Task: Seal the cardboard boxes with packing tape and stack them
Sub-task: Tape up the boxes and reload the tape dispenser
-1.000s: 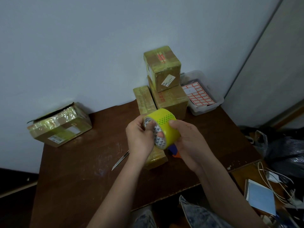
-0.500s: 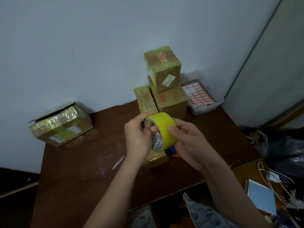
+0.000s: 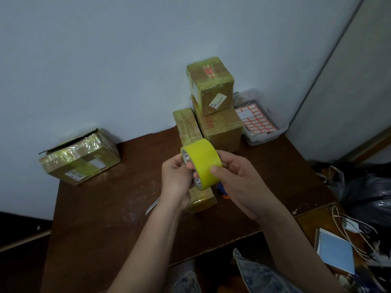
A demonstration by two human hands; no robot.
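Both hands, left hand (image 3: 176,176) & right hand (image 3: 237,182), grip tape roll (image 3: 201,163) at frame centre, above small box (image 3: 201,199). Risk: tape end not visible; if hard to find, peel may tear strip. Open box (image 3: 79,156) sits at left of frame, unsealed.

The dark brown table (image 3: 101,218) carries a taped box (image 3: 79,156) at left, stacked boxes (image 3: 218,115) at upper centre, a clear tray (image 3: 263,136) of labels (red-bordered), a small wrapped box (image 3: 201,199) mid-frame, and perhaps a blade (image 3: 152,207).
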